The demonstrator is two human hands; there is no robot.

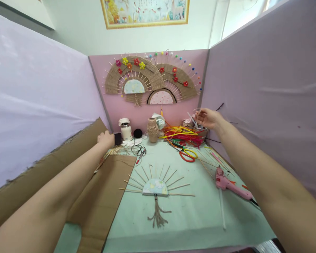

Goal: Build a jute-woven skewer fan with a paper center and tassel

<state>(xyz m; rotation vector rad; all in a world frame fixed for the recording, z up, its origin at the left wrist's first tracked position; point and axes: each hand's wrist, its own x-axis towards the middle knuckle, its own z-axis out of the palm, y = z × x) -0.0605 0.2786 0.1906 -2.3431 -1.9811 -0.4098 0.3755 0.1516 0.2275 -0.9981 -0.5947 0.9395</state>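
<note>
My left hand (105, 139) is at the back left, fingers curled, beside a small black rectangular object (118, 138) and the standing cardboard strip (94, 131). What its fingers hold, if anything, is hidden. At the back right my right hand (206, 118) is raised over a container (202, 133) of tools and sticks. Its fingers are bent together near thin whitish strips; whatever is in them is unclear. Lying at the front middle is a half-round patterned piece (155, 187) with thin sticks fanning out and a brown twine tassel (157, 212).
A pink glue gun (233, 186) with a white glue stick lies at right. Scissors (187, 155) and red and yellow pipe cleaners (183, 135) lie behind. Twine spool (152, 130) and white bottle (125, 130) stand at the back. Flat cardboard (105, 189) covers the left. Woven fans (134, 72) hang behind.
</note>
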